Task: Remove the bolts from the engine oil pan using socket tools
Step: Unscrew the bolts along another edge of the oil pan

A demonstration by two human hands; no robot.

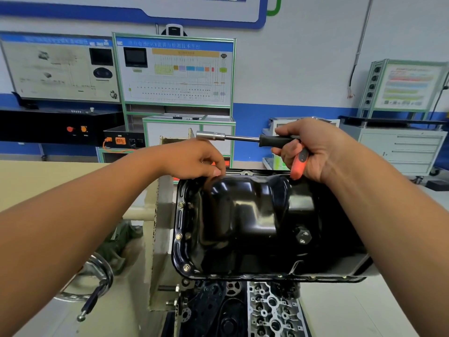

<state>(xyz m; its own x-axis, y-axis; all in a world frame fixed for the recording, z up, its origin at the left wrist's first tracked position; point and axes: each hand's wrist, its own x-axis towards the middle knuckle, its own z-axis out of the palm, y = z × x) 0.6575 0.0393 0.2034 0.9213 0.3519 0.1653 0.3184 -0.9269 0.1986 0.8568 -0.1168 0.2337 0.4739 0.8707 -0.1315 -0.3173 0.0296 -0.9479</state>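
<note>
A glossy black oil pan sits on top of the upturned engine in the middle of the view. Small bolts line its left flange, and a large drain plug sticks out of its right side. My left hand reaches to the pan's far left corner with its fingertips pinched together at the flange; what they pinch is hidden. My right hand grips a socket driver by its black and orange handle, held level above the pan's far edge with the silver socket pointing left.
The engine stand's beige upright and a chrome hand crank lie left of the pan. The cylinder head and timing gears show below the pan. Training boards and a grey drawer cabinet stand along the back wall.
</note>
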